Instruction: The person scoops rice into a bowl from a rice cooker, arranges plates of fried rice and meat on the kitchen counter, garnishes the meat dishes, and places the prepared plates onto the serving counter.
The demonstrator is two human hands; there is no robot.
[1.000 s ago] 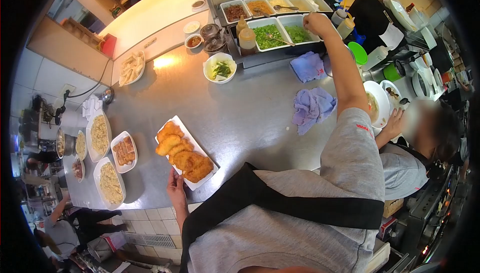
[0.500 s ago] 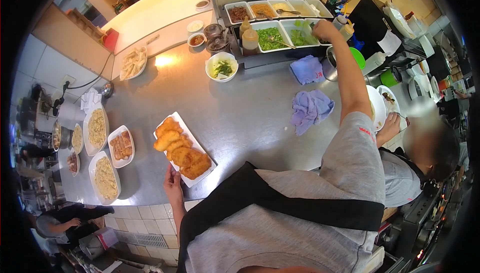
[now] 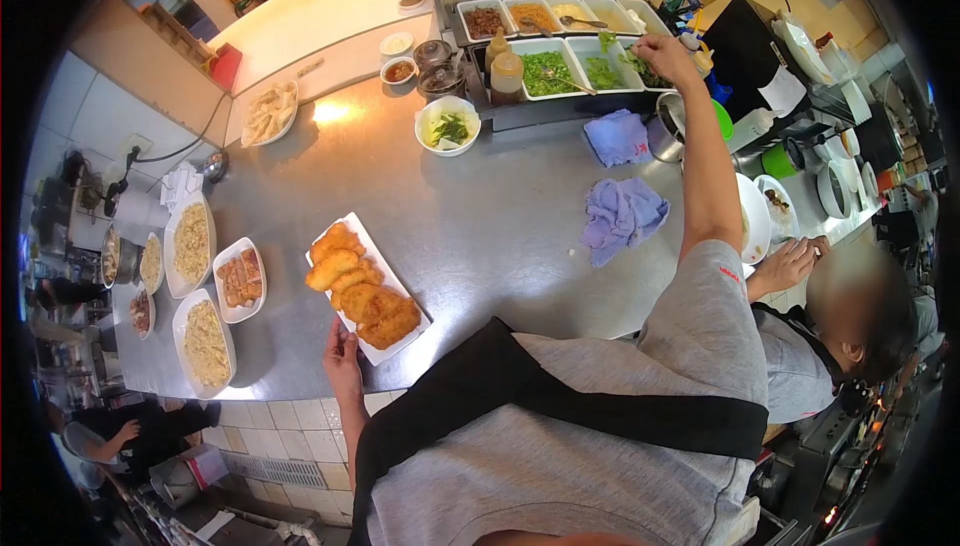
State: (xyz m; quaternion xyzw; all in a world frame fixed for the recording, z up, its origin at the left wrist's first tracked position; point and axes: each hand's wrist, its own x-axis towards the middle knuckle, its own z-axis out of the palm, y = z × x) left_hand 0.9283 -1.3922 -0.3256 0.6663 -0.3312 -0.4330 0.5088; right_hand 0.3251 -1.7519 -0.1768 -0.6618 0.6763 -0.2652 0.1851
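My left hand [image 3: 343,358] grips the lower left edge of a long white plate [image 3: 408,343] on the steel counter. Several golden fried patties [image 3: 362,288] lie overlapped in a row on it. My right arm stretches to the topping trays at the back. There my right hand [image 3: 664,58] is closed in a pinch above the tray of dark leafy greens [image 3: 648,74]. A light green leaf [image 3: 607,42] shows just left of the fingertips and seems to be held by them. Beside it are trays of chopped scallions [image 3: 548,70] and cut green leaves [image 3: 602,73].
Bowls of noodle-like food [image 3: 205,343] and a dish of browned meat pieces [image 3: 240,280] stand at the left. Two purple cloths [image 3: 625,218] lie at the right. A bowl with greens [image 3: 447,132] sits before the trays. A co-worker [image 3: 800,346] stands close on the right.
My right hand has risen slightly and drawn right from the trays, and the light green leaf now stands up by its fingers. My left hand stays at the plate. The co-worker's hands have moved together.
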